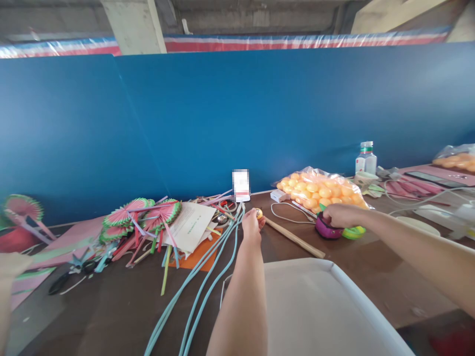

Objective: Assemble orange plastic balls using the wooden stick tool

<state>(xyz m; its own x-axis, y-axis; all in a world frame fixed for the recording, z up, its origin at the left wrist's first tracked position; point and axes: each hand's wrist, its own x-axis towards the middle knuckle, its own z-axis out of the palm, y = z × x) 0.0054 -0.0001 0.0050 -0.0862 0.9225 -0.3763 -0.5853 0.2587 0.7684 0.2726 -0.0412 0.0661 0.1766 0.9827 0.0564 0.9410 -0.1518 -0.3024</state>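
Observation:
My left hand [253, 227] reaches to the middle of the table, its fingers closed around a small yellow round thing [259, 213]. Just right of it, a wooden stick [295, 237] lies slanting on the table; I cannot tell whether it touches the hand. My right hand [332, 216] is curled and dips into a purple cup-like holder [329, 231]. The rim hides its fingertips and whatever they may grip. A bright yellow-green thing [354, 232] sits against the holder's right side.
A clear bag of orange balls [321, 188] lies behind my right hand. Pale blue cords [200, 282] run along my left forearm. Pink-green paper fans [161, 217] and papers [193, 225] pile up left. A white tray [356, 287] is in front; bottles [366, 160] stand at right.

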